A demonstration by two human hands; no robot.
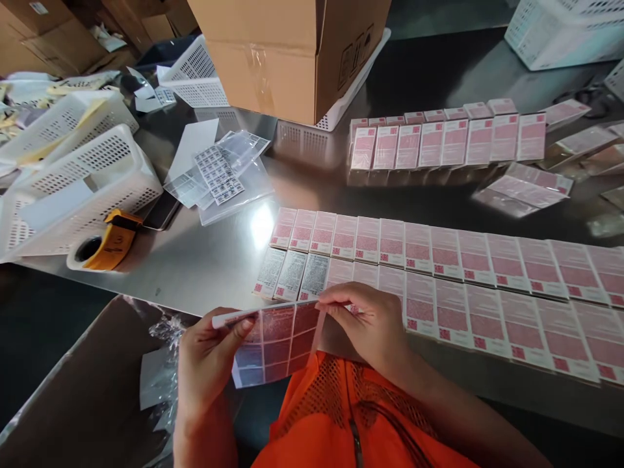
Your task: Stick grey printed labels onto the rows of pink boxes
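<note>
Glossy sticker sheet held over the steel tabletop edge

Left hand (207, 361) pinches the red-printed label sheet (275, 341); right hand (373, 322) pinches its upper corner. Two rows of flat pink packets (468, 279) lie beyond on the tabletop (205, 266).

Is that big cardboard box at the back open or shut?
Open. The cardboard box has a top flap hanging down over its right side, and it rests partly on a white basket.

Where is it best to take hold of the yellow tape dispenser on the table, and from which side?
Probably grip the tape dispenser by its yellow body, coming from above. It lies flat, with the basket close behind it, and its roll end points toward the near table edge.
</note>
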